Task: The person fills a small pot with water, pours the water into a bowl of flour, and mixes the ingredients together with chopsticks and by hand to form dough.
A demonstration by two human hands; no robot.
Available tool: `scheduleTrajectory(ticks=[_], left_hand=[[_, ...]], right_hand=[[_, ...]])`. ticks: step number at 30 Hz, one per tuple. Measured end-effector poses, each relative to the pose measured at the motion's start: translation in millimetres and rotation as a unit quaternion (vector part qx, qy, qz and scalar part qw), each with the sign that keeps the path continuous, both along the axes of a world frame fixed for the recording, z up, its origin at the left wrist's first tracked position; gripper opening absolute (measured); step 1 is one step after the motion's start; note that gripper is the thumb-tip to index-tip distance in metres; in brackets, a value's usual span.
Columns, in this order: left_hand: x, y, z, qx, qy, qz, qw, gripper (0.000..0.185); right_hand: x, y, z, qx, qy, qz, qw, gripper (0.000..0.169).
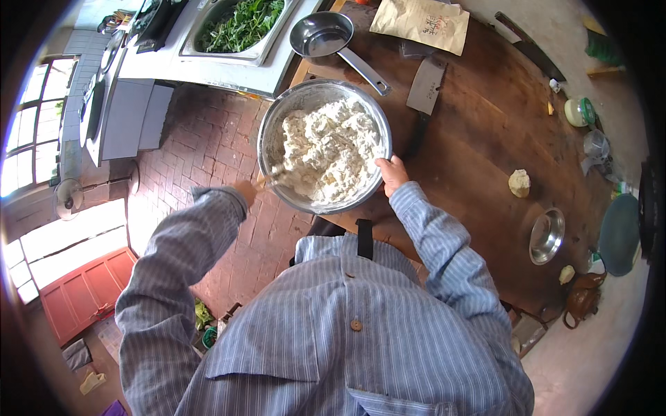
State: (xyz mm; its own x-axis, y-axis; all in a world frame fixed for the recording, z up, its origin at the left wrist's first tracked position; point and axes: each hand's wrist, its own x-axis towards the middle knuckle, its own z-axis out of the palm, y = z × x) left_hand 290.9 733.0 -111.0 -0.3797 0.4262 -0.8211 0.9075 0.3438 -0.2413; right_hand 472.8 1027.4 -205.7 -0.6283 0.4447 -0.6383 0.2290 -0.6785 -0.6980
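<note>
A round metal bowl stands at the table's left edge, with shaggy, floury dough inside. My right hand grips the bowl's right rim, thumb on the inner side. At the lower left of the bowl, my left hand is closed on a thin utensil, perhaps chopsticks, whose far end reaches into the floury mix. Motion blurs this hand and the utensil, so the utensil's exact kind cannot be told.
Above the bowl lies a steel ladle; a cleaver and a paper bag are to the right. Farther right on the wooden table are a dough lump and a small metal bowl. Leafy greens fill a sink at the upper left.
</note>
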Motion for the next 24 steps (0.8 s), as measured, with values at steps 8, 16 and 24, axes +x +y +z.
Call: scheduleTrajectory(ticks=[8,16,24], left_hand=[[78.5,48.6,-11.9,0.273,-0.352,0.265,0.855,0.034],[95.7,109.6,-3.5,0.092,-0.432,0.855,0.271,0.034],[74.6,148.6,13.8,0.217,-0.509,0.812,0.187,0.031]], right_hand=[[10.0,-4.6,10.9,-0.064,-0.032,-0.003,0.997,0.036],[19.8,-14.7,2.2,-0.059,-0.029,0.034,0.997,0.04],[21.4,-5.1,3.0,0.009,-0.091,0.086,0.992,0.029]])
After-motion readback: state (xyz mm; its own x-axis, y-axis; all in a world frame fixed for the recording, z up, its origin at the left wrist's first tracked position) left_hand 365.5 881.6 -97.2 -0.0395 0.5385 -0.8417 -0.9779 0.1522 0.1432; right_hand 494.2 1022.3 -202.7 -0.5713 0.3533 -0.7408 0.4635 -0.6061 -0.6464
